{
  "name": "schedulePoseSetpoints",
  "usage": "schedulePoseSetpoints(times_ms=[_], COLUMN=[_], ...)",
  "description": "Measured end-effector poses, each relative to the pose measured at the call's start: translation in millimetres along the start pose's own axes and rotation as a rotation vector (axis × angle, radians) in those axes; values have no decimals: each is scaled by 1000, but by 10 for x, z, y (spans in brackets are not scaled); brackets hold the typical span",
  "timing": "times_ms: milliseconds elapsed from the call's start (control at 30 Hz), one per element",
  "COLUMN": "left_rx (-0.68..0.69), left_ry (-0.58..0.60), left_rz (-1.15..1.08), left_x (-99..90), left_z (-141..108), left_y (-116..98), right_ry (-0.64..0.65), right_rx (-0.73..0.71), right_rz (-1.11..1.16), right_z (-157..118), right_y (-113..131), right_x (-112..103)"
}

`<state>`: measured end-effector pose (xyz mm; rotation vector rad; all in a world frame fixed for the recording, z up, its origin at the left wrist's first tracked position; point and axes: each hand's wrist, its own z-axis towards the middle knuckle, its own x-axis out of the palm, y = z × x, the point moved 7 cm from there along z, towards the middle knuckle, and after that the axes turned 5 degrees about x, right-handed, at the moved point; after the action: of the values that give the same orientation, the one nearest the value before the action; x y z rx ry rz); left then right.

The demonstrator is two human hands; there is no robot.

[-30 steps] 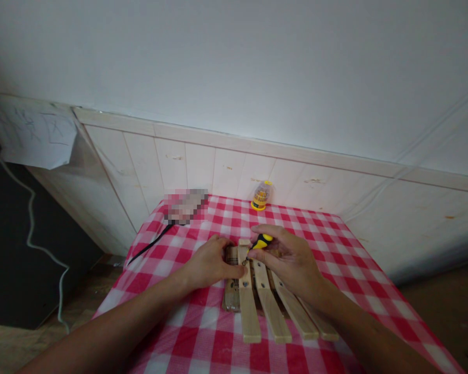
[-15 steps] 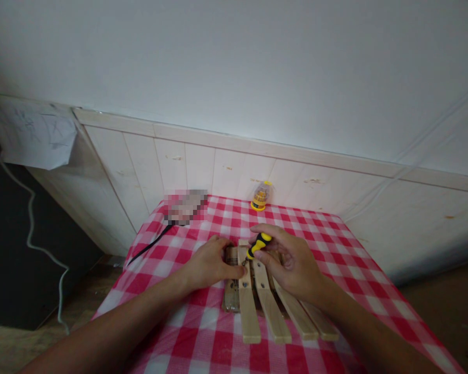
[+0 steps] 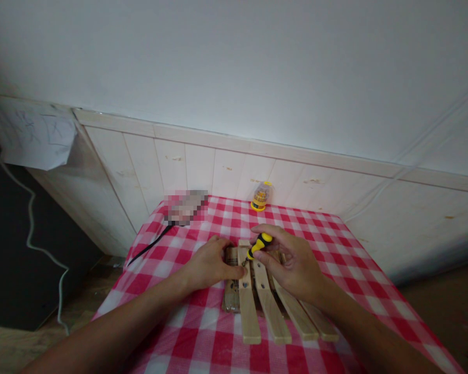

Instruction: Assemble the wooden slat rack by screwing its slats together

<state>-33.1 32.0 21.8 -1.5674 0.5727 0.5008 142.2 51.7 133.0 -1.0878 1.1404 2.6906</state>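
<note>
My right hand grips a yellow-and-black screwdriver between thumb and fingers. The screwdriver leans, its tip down at a screw on the leftmost wooden slat. On the left, my left hand presses its thumb on that slat beside the tip, with the fingers curled around the far edge. Several pale slats, with dark screws showing on some, fan out over a brown block that looks wrapped in clear film. Part of the block and of the right-hand slats is hidden under my right hand.
A red-and-white checked tablecloth covers the table, which stands against a white panelled wall. At the back stands a yellow-based clear container. A blurred-out object with a black cord lies at the back left.
The screwdriver's handle has shifted very slightly to the right in my right hand. My left hand and the slats have stayed where they were.
</note>
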Motion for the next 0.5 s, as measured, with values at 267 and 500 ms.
schedulePoseSetpoints(times_ms=[267, 500], left_rx=[17, 20], left_ry=[-18, -20], left_rz=[-5, -41], left_x=[-1, -1], left_z=[8, 9], left_y=[-8, 0], right_ry=[27, 91], right_rx=[-30, -31], right_rz=[116, 146], right_z=[-41, -55], right_y=[136, 133], right_x=[-32, 48])
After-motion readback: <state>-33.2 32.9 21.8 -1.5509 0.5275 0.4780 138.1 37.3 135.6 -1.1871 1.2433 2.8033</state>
